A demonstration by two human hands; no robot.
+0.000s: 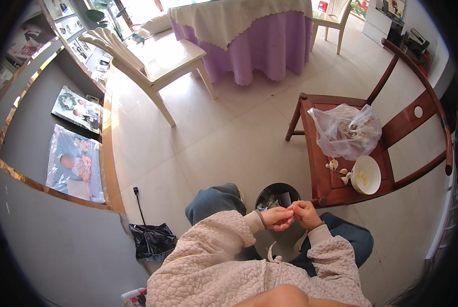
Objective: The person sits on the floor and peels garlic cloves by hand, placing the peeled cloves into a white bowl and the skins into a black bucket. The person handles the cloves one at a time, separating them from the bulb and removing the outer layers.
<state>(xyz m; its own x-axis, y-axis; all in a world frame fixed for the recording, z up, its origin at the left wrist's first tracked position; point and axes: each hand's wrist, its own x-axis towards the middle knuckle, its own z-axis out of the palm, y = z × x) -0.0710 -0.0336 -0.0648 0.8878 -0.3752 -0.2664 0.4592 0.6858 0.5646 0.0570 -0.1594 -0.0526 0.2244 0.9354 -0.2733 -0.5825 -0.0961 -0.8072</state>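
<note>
My left hand [278,218] and my right hand [305,214] meet at the fingertips over the near edge of a dark round bin [269,190] that has scraps in it. The fingers of both are pinched together; whatever small thing may be between them is too small to make out. To the right, a reddish wooden chair [346,195] bears a clear plastic bag [324,130] with garlic inside, several loose garlic cloves [343,171] and a white bowl [375,176] tilted in view, with pale peeled cloves [362,178] at its bottom.
A cream chair [171,57] stands ahead on the left, beside a table with a purple cloth [248,46]. Another cream chair [330,23] is farther back. At the left are a shelf with framed photos [77,109] and a folded black umbrella [152,240] on the floor.
</note>
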